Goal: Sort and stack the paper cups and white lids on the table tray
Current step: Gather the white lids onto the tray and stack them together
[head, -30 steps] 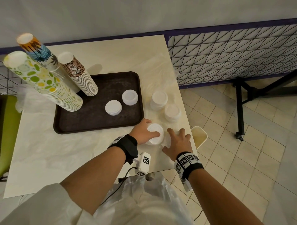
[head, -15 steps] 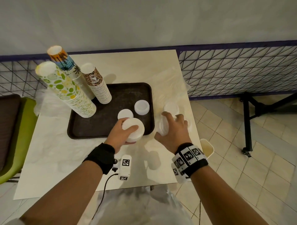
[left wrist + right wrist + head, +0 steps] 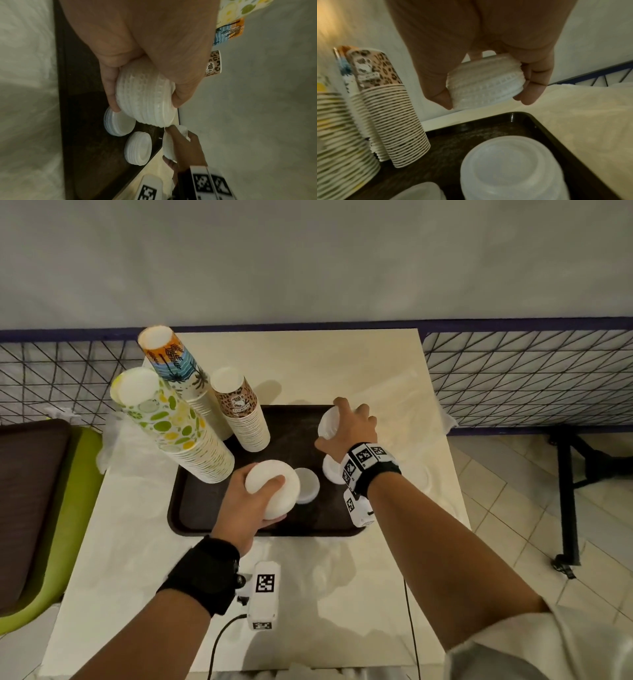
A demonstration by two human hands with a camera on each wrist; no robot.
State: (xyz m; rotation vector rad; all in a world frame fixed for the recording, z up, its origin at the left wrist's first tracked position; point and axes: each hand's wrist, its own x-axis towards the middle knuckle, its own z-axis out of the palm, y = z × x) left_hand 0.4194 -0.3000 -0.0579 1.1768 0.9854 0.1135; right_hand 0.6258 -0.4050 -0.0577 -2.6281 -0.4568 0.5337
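Observation:
My left hand point(image 3: 255, 501) grips a stack of white lids point(image 3: 274, 491) point(image 3: 147, 100) above the front of the dark tray point(image 3: 198, 508). My right hand point(image 3: 349, 426) grips a second lid stack point(image 3: 327, 422) point(image 3: 486, 83) above the tray's back right part. Two more lid stacks sit on the tray, one point(image 3: 307, 485) beside my left hand and one point(image 3: 331, 470) partly hidden under my right wrist. Three tall stacks of paper cups stand at the tray's left: green-spotted point(image 3: 171, 426), orange and blue point(image 3: 174, 364), leopard-print point(image 3: 241, 412).
The cream table point(image 3: 308, 361) ends at a tiled floor point(image 3: 548, 542) on the right. A wire mesh fence point(image 3: 527, 378) runs behind it. A green chair point(image 3: 51, 525) stands at the left. Clear plastic wrap point(image 3: 414, 419) lies right of the tray.
Both hands lifted lid stacks from the table's front right edge and carried them over the tray; the right hand has gone toward the tray's back, and the camera view shifted.

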